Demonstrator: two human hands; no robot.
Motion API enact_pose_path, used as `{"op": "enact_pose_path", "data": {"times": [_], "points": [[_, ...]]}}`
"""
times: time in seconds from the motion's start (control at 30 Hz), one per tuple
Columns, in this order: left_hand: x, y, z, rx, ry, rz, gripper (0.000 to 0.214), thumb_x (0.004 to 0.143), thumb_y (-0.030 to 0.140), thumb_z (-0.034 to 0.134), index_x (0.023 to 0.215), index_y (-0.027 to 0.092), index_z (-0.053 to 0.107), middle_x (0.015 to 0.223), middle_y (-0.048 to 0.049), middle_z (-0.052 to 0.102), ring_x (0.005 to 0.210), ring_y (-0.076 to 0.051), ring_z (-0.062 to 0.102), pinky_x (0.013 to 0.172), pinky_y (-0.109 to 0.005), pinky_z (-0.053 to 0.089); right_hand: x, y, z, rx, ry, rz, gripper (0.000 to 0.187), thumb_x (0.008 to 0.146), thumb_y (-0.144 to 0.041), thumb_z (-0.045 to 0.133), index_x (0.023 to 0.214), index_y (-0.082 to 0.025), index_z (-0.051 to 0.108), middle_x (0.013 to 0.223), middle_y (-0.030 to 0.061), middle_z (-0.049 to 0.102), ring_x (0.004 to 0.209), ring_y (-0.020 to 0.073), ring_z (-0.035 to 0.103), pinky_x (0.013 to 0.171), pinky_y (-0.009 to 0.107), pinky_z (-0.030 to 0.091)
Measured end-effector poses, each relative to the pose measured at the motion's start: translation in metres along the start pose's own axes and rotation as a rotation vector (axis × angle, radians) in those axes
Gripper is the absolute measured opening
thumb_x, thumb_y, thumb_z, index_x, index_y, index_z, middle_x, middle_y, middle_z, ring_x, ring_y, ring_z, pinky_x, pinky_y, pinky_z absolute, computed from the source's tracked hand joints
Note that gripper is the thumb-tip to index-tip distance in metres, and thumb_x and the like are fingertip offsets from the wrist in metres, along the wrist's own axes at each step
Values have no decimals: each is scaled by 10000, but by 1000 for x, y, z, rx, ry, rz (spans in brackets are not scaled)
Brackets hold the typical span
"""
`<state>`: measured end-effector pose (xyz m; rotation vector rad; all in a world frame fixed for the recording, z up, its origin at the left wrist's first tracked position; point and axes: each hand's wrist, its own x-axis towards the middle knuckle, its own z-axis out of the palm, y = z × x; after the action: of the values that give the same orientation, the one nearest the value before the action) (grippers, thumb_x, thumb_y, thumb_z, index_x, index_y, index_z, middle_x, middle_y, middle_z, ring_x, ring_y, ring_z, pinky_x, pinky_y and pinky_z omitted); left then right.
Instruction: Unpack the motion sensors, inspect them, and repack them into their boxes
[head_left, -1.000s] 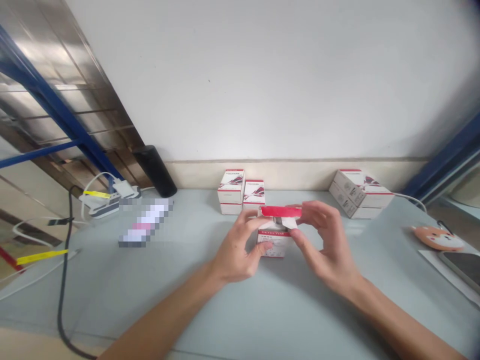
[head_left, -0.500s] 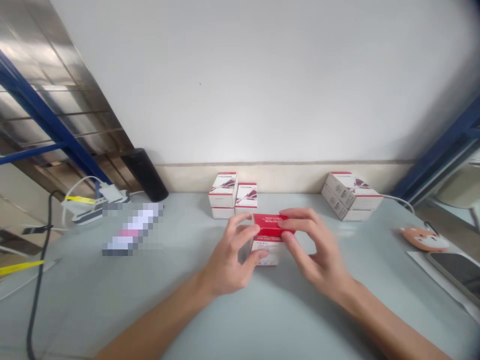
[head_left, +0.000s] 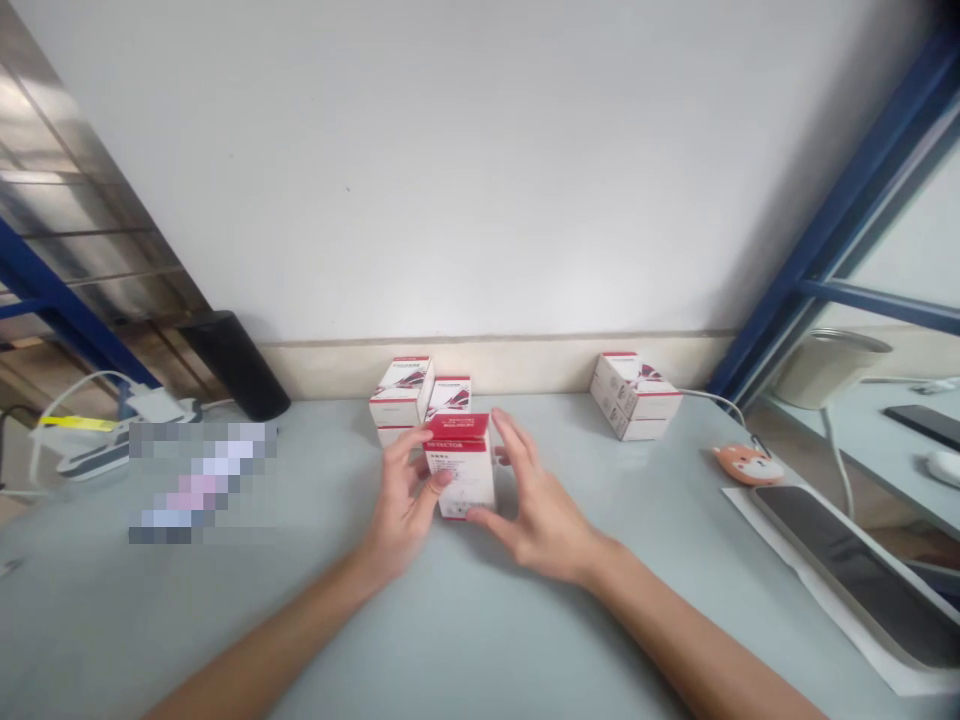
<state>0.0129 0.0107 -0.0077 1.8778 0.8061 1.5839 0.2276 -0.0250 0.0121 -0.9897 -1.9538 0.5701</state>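
A small white carton (head_left: 466,483) with a red top and the print "DETECTOR" stands upright on the table in front of me. My left hand (head_left: 405,500) is closed around its left side, the thumb on the printed front face. My right hand (head_left: 544,515) curves around the right side, thumb at the lower front corner and a fingertip against the side; its index finger points up past the top edge. The red lid (head_left: 459,426) lies over the top, and a thin line shows along its front edge. The carton's back is hidden.
Behind the carton, similar boxes (head_left: 401,392) stand by the wall. More boxes (head_left: 637,400) are stacked at the back right. On the left are a black cylinder (head_left: 238,365) and a power strip (head_left: 97,458); on the right, an orange animal-faced item (head_left: 746,465) and a phone-like slab (head_left: 855,570).
My right hand has moved from the red lid down to the carton's right side. The lid sits flatter and more of the front face shows. The whole view has swung right.
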Motion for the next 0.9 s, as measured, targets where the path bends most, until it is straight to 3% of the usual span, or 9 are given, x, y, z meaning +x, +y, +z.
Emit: {"op": "enact_pose_path", "data": {"times": [0.03,0.1,0.17,0.27,0.4,0.5,0.7,0.8,0.9], "points": [[2,0,2,-23,48,-27,393,1011,321,640,1332,312,414,1387,-88,561,1064,-163,704,839,-285,626,-1,3,2,32,-13,59,1063,929,-358,730,1687,-362,-15,1704,185,251,1255,294,656,989,481,606],[7,0,2,-48,110,-85,408,997,362,663,1288,309,383,1306,-70,588,983,-145,703,779,-256,616,-3,8,6,90,-17,139,1046,941,-360,715,1686,-345,-19,1593,173,448,1135,254,702,938,447,623],[11,-1,-2,-41,92,-155,421,990,398,665,1272,306,366,1270,-65,603,921,-140,704,749,-258,608,-2,10,7,84,11,135,912,943,-347,711,1667,-339,158,1427,119,612,1081,236,703,937,423,614],[16,-8,-14,94,71,-188,381,1002,420,633,1287,283,421,1268,-79,613,951,-162,705,809,-298,598,2,8,3,-62,171,35,659,922,-305,726,1523,-322,456,1291,81,677,1035,233,684,919,399,595],[24,-23,-32,379,162,-20,287,1018,343,581,1281,242,524,1205,-84,591,1021,-180,649,884,-326,557,6,11,-4,-279,428,-106,461,915,-306,747,1356,-283,616,1147,83,698,940,236,668,815,371,581],[30,-32,-42,515,243,40,367,989,279,597,1340,228,505,1240,-104,544,1064,-202,605,942,-377,539,6,19,-7,-495,518,-202,408,928,-312,744,1327,-298,658,1208,88,722,968,259,659,842,404,567],[35,-37,-46,590,250,0,592,918,281,701,1447,231,442,1343,-153,508,1319,-300,458,1099,-480,463,28,20,0,-709,385,-228,321,1009,-310,645,1326,-311,694,1303,64,738,1072,282,642,920,434,534],[36,-38,-48,514,237,-61,545,903,256,707,1407,229,504,1310,-132,502,1193,-260,538,1066,-437,487,56,15,15,-734,185,-199,439,1015,-304,626,1453,-284,618,1388,107,691,1211,328,607,1011,492,503],[37,-40,-55,470,243,-102,396,938,221,637,1330,225,574,1255,-103,520,1007,-193,596,1008,-379,517,82,17,37,-716,106,-181,511,1000,-255,633,1507,-254,564,1443,128,653,1343,353,540,1085,527,473]]}}
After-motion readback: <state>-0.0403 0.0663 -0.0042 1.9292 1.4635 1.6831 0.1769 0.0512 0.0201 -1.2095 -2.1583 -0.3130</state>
